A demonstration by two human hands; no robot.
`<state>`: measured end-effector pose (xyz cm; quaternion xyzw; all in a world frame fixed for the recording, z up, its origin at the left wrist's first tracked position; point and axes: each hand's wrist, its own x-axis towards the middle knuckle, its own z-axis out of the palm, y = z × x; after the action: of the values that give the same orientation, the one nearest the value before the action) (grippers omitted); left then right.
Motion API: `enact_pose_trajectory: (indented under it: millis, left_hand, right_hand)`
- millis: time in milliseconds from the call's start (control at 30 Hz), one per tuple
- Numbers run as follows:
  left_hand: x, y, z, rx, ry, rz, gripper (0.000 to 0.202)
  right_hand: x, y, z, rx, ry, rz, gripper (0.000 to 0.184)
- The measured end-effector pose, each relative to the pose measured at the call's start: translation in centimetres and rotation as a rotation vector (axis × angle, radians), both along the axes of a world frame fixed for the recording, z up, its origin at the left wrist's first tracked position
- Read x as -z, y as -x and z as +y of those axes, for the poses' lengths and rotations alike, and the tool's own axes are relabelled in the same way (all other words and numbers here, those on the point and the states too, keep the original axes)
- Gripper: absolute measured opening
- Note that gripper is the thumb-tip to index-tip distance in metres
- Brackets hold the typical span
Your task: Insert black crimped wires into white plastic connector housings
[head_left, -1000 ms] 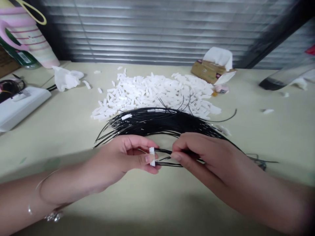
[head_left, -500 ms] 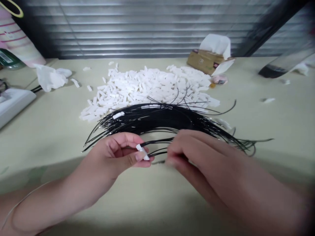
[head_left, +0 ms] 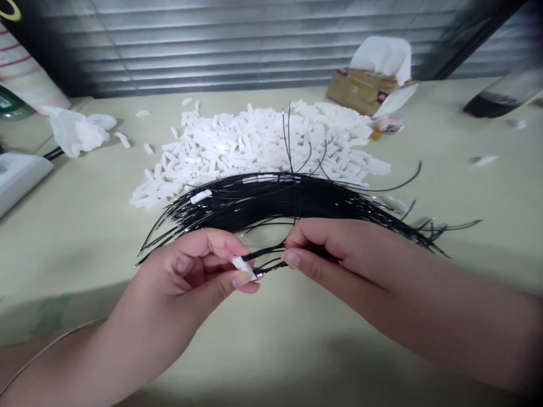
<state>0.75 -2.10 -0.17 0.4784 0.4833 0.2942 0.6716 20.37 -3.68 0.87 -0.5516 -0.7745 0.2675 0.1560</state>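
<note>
Between the thumb and fingers of my left hand (head_left: 199, 271) is a small white plastic connector housing (head_left: 245, 268). Several black wires (head_left: 267, 252) run from its right side toward my right hand (head_left: 326, 249). That hand is closed in a pinch on black wire near the housing; its fingertips partly hide the wire ends. Just beyond both hands lies a thick curved bundle of black wires (head_left: 275, 198) with shiny metal tips at its ends. One loose white housing (head_left: 201, 196) rests on the bundle's left part.
Behind the bundle spreads a heap of white housings (head_left: 237, 141). A tissue pack (head_left: 360, 90) stands at the back right, and a bottle of dark liquid (head_left: 494, 104) is farther right. On the left are crumpled tissue (head_left: 76, 131), a white power strip (head_left: 21, 178) and a striped cup (head_left: 29, 73).
My right hand has turned, and its thumb now shows pinching by the wires. A wire now stands up above the bundle behind that hand. The view has shifted slightly.
</note>
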Motion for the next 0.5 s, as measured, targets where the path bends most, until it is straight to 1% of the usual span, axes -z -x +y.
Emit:
enact_pose_trajectory:
  millis: [167,267,333,433,500]
  left_hand:
    - [0.06,0.19,-0.22,0.014,-0.070,0.046,0.012]
    - [0.06,0.12,-0.21,0.009,-0.084,0.045,0.012]
    - [0.10,0.09,-0.17,-0.001,-0.087,0.030,0.012]
    - [0.31,0.20,-0.10,0.001,-0.068,-0.021,0.012]
    - [0.52,0.33,0.00,0.019,-0.033,-0.058,0.011]
  right_hand:
    - [0.07,0.14,0.15,-0.005,0.010,0.049,0.028]
    - [0.12,0.30,0.29,-0.004,0.043,0.070,0.028]
    - [0.19,0.30,0.37,-0.010,0.033,0.070,0.028]
    - [0.37,0.18,0.46,-0.047,-0.047,0.084,0.023]
    - [0.52,0.07,0.55,-0.100,-0.146,0.116,0.018]
